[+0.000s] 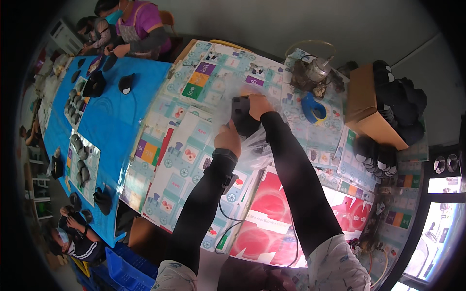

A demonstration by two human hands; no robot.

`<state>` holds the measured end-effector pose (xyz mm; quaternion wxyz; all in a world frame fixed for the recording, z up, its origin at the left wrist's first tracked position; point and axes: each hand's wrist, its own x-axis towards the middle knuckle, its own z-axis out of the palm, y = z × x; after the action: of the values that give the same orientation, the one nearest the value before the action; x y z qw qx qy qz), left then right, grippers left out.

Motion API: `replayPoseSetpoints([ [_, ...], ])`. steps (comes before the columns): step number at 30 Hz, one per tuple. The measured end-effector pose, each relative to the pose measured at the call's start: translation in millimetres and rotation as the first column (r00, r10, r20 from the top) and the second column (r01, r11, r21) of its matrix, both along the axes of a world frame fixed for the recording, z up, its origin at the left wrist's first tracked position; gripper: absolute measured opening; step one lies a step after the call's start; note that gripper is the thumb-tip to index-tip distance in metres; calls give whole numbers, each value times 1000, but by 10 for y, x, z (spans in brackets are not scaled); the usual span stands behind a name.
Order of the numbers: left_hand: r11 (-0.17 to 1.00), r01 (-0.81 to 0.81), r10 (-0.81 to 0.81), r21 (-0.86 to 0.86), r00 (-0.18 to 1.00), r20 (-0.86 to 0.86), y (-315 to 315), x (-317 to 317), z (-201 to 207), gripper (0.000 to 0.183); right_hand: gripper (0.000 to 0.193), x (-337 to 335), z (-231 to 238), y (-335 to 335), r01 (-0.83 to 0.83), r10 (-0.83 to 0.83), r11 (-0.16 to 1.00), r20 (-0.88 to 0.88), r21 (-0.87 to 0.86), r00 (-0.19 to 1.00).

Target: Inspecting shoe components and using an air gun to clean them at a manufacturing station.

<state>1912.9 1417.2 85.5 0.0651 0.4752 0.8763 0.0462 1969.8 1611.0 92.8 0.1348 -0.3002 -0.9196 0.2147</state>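
Observation:
Both arms, in black sleeves, reach over the table to a black cap (246, 119) above a crumpled clear plastic bag (257, 151). My left hand (228, 139) grips the cap's near left side, thumb pointing up along it. On the far right side my right hand (260, 106) has its fingers closed on the cap's edge. Part of the cap is hidden behind the hands. The thin plastic spreads around and under it, and I cannot tell whether the cap is inside.
Right of my hands lies a blue tape roll (313, 108), with a metal kettle-like pot (318, 70) beyond. A cardboard box (361, 104) and stacked black caps (374, 153) stand farther right. Left is a blue-covered table (109, 121) bearing dark caps; people work around it.

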Motion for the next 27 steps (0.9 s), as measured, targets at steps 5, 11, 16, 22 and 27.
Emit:
replayPoseSetpoints([
  [5,924,365,-356,114,930,-87,164,-264,74,52,39,109,100,316,216,-124,966,482,-139,867],
  [11,988,136,-150,67,944,294,381,-111,-74,66,39,523,369,195,208,-46,963,654,-173,755],
  [16,989,73,-38,-131,966,257,424,139,-209,83,32,739,297,205,493,-125,722,609,-486,783],
  [22,947,317,-322,57,930,177,474,-95,-157,127,26,776,133,202,410,-450,416,208,-812,869],
  [27,897,15,-312,442,729,609,317,-499,-282,104,51,452,337,-215,-160,-461,30,-156,-987,874],
])
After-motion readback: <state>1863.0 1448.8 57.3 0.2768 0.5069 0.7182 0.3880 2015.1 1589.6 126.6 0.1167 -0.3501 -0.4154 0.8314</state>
